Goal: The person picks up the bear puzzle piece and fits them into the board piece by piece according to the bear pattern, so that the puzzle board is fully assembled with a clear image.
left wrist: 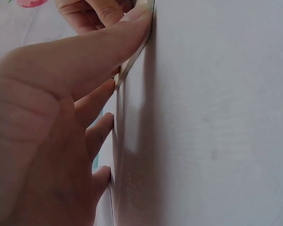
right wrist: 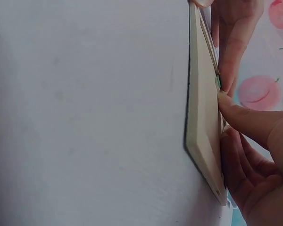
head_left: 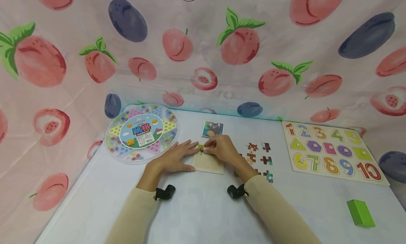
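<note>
A square wooden puzzle tray [head_left: 207, 163] lies on the table between the two hands. My left hand [head_left: 176, 156] is spread flat at its left side, with the thumb on the tray's edge and the fingertips near its upper left corner. In that corner sits a small puzzle piece [head_left: 201, 149] with green and brown print. My right hand [head_left: 222, 149] pinches this piece between thumb and curled fingers, low over the tray. In the right wrist view the right thumb [right wrist: 243, 115] comes down at the tray's surface [right wrist: 205, 103], close to the left fingers.
Loose jigsaw pieces [head_left: 266, 160] lie right of the tray, some behind the right forearm. Behind the tray is a bear picture card [head_left: 211, 129]. A round Chinese checkers set [head_left: 141, 131] stands left, a number board [head_left: 333, 152] right, and a green block [head_left: 361, 213] at the front right.
</note>
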Available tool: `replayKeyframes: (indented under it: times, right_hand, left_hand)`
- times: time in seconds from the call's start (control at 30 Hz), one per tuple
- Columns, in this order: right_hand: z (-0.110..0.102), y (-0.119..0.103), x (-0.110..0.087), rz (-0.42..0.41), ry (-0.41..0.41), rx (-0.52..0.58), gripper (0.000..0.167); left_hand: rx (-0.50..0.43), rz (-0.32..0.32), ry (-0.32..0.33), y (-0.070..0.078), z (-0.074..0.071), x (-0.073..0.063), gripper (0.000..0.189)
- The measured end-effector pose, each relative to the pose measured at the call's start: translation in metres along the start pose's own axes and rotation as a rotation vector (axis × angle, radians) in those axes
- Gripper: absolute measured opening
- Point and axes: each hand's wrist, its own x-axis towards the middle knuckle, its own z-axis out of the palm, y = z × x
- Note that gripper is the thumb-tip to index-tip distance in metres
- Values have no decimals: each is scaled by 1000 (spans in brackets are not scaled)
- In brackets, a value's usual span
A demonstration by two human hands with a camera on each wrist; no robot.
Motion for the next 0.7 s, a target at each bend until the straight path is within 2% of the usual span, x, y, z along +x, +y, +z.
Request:
replayKeyframes:
  times: [0.17, 0.37, 0.53, 0.7]
  right_hand:
    - [-7, 0, -1, 36, -70, 37, 27]
    - [-32, 5, -5, 77, -129, 72, 32]
    - [-59, 21, -14, 70, -109, 43, 34]
    - [-87, 41, -26, 47, -57, -33, 35]
  left_hand:
    - [-13, 5, -10, 0, -1, 1, 79]
    - [-27, -1, -25, 0, -1, 1, 80]
    - [-39, -1, -19, 0, 1, 1, 82]
    - [-41, 3, -7, -1, 3, 2, 82]
